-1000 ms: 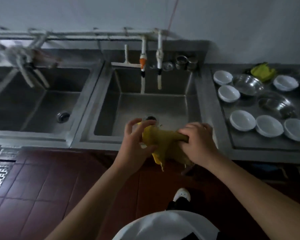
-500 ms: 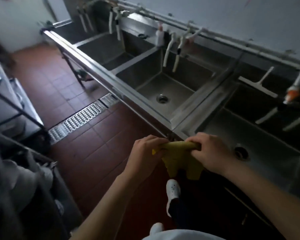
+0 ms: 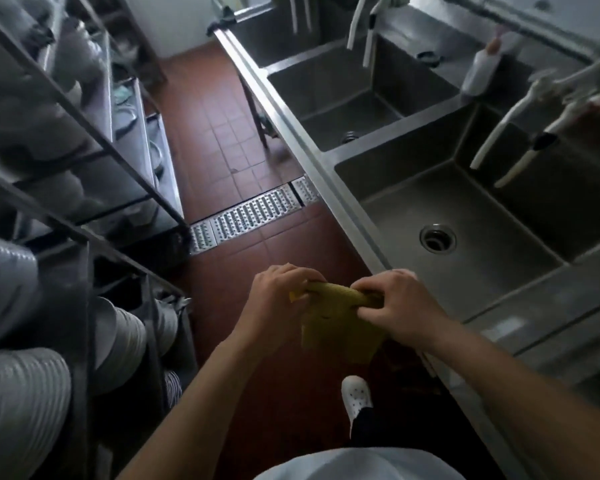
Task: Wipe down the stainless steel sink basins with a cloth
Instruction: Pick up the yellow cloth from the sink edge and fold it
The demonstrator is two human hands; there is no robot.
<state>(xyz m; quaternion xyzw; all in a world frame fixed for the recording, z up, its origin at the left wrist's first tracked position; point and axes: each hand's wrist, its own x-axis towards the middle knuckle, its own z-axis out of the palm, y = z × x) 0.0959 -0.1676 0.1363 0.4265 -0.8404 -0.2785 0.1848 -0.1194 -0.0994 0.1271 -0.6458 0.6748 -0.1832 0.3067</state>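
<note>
A yellow cloth (image 3: 340, 323) hangs bunched between both hands, over the red floor just in front of the sink unit's front rim. My left hand (image 3: 274, 299) grips its left end and my right hand (image 3: 399, 306) grips its right end. To the right lies a stainless steel sink basin (image 3: 413, 202) with a round drain (image 3: 438, 238). A second basin (image 3: 329, 95) sits farther along the row, and a third one is partly visible beyond it. White taps (image 3: 510, 143) hang over the near basin.
A metal rack (image 3: 94, 161) with stacked bowls and trays fills the left side, leaving a narrow aisle of red tiles. A perforated metal floor drain (image 3: 253, 213) crosses the aisle. A white bottle (image 3: 478, 69) stands behind the basins. My white shoe (image 3: 355, 396) is below the cloth.
The view has swung left from the basin beside the bowls to the row of basins and the aisle. Both hands keep the cloth, now in front of the sink rim.
</note>
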